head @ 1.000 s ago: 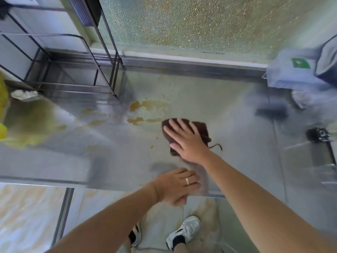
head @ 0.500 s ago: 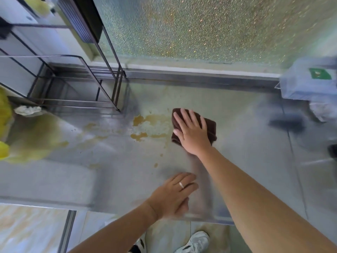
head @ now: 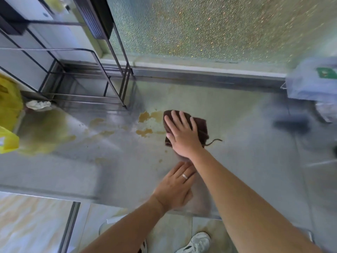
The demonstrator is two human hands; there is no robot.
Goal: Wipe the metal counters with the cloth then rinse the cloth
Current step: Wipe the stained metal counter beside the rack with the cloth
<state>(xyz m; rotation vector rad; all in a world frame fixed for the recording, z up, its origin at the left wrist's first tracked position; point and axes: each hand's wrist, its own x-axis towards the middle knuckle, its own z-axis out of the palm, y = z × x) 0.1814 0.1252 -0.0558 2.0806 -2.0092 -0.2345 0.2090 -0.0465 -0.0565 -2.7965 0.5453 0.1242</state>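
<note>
The dark brown folded cloth (head: 200, 125) lies under the right hand (head: 184, 136), whose straight, spread fingers (head: 179, 118) press it onto the steel counter (head: 246, 143). The left hand (head: 175, 187) rests flat, holding nothing.

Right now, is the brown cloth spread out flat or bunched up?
Bunched up. The brown cloth sits as a folded wad under the flat right hand, a loose thread trailing from it.

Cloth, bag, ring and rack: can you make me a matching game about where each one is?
Things:
1. cloth
2. bag
3. ring
4. rack

Places:
A. far left edge
B. on the left hand
C. under the right hand
D. back left of the counter

Pairs: 1-C, 2-A, 3-B, 4-D
</note>
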